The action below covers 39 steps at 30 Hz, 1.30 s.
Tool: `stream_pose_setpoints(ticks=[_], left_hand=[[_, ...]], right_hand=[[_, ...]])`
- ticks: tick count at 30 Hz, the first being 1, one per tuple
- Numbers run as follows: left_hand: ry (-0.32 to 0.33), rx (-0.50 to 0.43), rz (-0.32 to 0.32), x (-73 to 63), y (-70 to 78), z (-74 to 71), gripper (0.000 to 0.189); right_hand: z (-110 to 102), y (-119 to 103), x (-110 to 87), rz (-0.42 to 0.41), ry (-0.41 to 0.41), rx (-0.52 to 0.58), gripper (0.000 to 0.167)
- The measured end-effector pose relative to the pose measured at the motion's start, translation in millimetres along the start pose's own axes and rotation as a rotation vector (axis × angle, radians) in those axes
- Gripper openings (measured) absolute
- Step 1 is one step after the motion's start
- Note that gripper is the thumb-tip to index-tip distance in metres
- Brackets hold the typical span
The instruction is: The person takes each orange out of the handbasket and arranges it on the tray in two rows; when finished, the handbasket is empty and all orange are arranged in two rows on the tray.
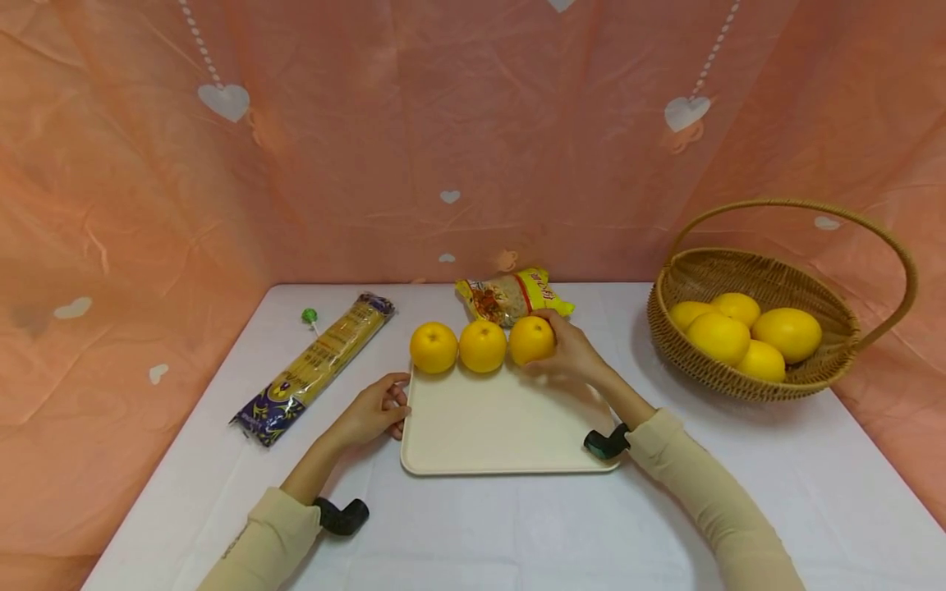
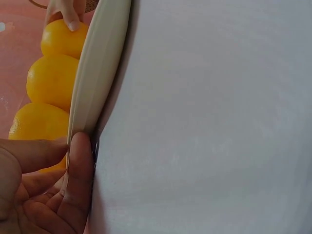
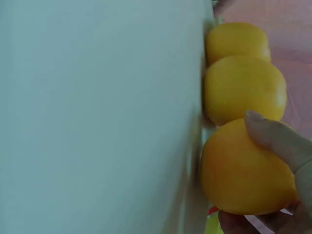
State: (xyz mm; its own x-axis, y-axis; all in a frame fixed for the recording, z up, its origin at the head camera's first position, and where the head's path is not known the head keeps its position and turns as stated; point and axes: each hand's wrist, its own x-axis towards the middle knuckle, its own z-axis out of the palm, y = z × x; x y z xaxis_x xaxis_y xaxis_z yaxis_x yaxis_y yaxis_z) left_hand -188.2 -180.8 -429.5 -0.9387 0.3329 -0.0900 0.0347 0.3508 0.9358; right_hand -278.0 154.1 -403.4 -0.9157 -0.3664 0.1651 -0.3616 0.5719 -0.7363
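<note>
Three yellow-orange round fruits, which look like oranges, stand in a row along the far edge of a cream tray [image 1: 510, 427]. My right hand [image 1: 565, 353] holds the rightmost orange [image 1: 531, 341], thumb on one side and fingers round the other in the right wrist view. Beside it sit the middle orange [image 1: 483, 346] and the left orange [image 1: 433, 348], close together. At the tray's left edge is my left hand [image 1: 375, 410]. In the left wrist view its thumb and fingers [image 2: 80, 170] pinch the tray's rim [image 2: 100, 68].
A wicker basket [image 1: 739, 390] with several yellow fruits [image 1: 718, 337] stands at the right. Behind the tray lies a yellow snack bag [image 1: 510, 297]. A packet of noodles [image 1: 318, 365] and a green lollipop [image 1: 309, 315] lie at the left on the white tablecloth [image 1: 443, 533].
</note>
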Motion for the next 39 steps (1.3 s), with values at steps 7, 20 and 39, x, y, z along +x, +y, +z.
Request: stream_pose_setpoints(ticks=[7,20,39], left_hand=[[0.008,0.011,-0.007,-0.3,2.1,0.5,0.052],[0.009,0.018,-0.011,-0.4,1.0,0.7,0.052],[0.013,0.022,-0.025,0.4,0.9,0.4,0.052]], right_hand=[[6,-2,-0.5,-0.02,0.007,-0.016,0.085],[6,-3,-1.9,-0.049,-0.019,-0.031,0.091],[-37,-14,-12.0,-0.038,0.047,0.149,0.077]])
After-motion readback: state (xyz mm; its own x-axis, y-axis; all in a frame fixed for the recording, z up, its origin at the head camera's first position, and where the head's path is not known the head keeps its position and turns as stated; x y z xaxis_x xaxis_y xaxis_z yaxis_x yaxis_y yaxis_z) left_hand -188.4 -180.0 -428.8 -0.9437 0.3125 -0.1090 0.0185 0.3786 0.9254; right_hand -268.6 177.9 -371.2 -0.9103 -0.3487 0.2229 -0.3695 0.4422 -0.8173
